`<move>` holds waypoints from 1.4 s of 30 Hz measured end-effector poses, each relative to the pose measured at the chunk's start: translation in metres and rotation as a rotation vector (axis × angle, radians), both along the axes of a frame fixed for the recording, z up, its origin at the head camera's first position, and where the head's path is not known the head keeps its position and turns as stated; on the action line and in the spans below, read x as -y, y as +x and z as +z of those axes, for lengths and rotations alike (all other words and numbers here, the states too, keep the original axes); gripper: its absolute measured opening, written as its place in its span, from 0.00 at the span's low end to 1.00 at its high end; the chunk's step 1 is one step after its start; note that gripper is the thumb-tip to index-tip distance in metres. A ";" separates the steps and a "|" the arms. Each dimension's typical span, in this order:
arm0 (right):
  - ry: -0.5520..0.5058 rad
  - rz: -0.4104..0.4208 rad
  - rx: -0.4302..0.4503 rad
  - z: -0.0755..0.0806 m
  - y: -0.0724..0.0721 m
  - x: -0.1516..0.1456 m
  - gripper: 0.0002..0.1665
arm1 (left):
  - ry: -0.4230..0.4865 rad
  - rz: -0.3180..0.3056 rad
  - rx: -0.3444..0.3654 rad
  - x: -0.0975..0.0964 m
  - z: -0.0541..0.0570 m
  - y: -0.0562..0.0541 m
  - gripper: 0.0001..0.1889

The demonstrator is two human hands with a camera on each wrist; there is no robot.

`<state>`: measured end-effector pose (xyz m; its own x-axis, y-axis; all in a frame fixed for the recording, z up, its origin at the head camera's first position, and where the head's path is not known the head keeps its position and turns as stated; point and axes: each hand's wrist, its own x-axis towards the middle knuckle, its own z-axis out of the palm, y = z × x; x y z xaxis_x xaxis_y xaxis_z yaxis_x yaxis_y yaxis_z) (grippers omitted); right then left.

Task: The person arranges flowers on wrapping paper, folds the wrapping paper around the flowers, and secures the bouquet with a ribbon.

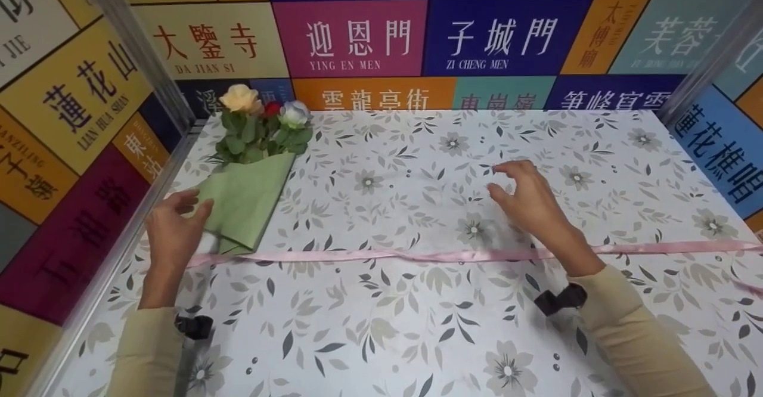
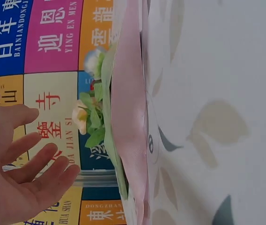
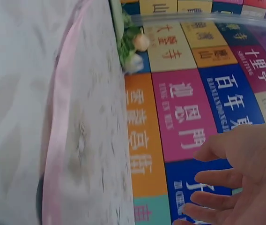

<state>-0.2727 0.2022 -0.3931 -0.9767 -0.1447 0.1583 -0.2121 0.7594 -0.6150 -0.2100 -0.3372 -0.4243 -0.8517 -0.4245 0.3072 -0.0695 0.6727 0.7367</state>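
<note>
A bouquet wrapped in green paper lies at the left of the table, its flowers toward the back wall. Out of the paper show a peach rose, a red rose and a pale lilac-white rose among green leaves. My left hand hovers by the wrapper's left edge, fingers loosely bent and nothing between them. Over the middle right of the table my right hand is raised, thumb and fingers apart and holding nothing. A long pink ribbon runs across the table, passing near the wrapper's lower end.
The table has a white cloth with grey leaves and flowers. Panels with coloured blocks and Chinese lettering stand behind and at both sides. Another piece of pink ribbon lies at the right edge.
</note>
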 end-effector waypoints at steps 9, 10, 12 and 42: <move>-0.293 0.138 0.017 -0.018 -0.003 0.081 0.20 | 0.044 0.027 -0.082 -0.011 -0.004 -0.007 0.22; -0.318 0.159 0.026 -0.021 -0.003 0.088 0.20 | 0.043 0.026 -0.080 -0.013 -0.005 -0.008 0.22; -0.353 0.192 0.038 -0.026 -0.002 0.102 0.20 | 0.038 0.026 -0.067 -0.018 -0.008 -0.011 0.24; -0.769 0.479 0.705 -0.049 -0.018 0.296 0.33 | 0.023 -0.127 0.176 0.003 -0.021 -0.032 0.20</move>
<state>-0.2912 -0.0938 -0.4426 -0.7542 -0.6271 -0.1947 0.1980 0.0656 -0.9780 -0.2423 -0.3407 -0.4455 -0.9384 -0.3155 0.1411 -0.1138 0.6676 0.7358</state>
